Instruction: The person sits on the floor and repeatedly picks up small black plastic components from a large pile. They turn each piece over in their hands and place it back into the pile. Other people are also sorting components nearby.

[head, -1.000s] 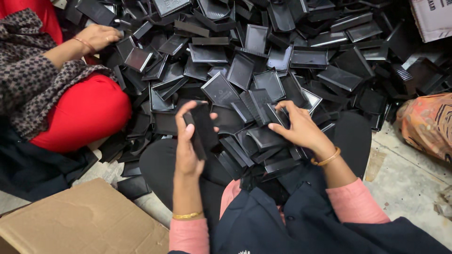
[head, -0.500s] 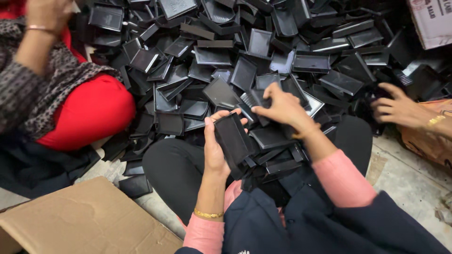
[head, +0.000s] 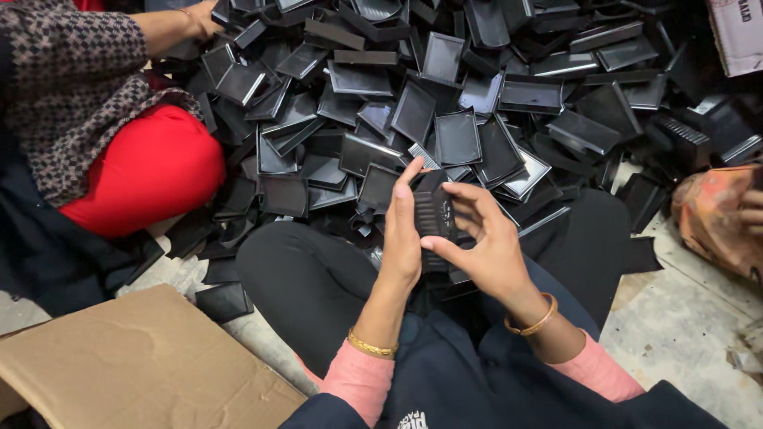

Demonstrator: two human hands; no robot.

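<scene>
Cardboard sheet [head: 135, 365] lay at 7 o'clock on the floor. Left hand [head: 403, 238] and right hand [head: 483, 242] met above the lap, both sets of fingers closed around one small black ribbed tray [head: 434, 213], held upright between them. Beyond, from 10 to 2 o'clock, a pile of black trays [head: 445, 87]. A co-worker's hand [head: 195, 20] touched the pile at 11 o'clock.

The floor [head: 683, 342] is bare grey concrete, rough and stained, visible at the right and lower left. A large heap of black plastic trays [head: 477, 87] covers the upper floor area. A flat brown cardboard sheet [head: 135, 365] lies at the lower left corner. A cardboard box [head: 739, 32] stands at the upper right corner. Lighting is even and diffuse.
</scene>
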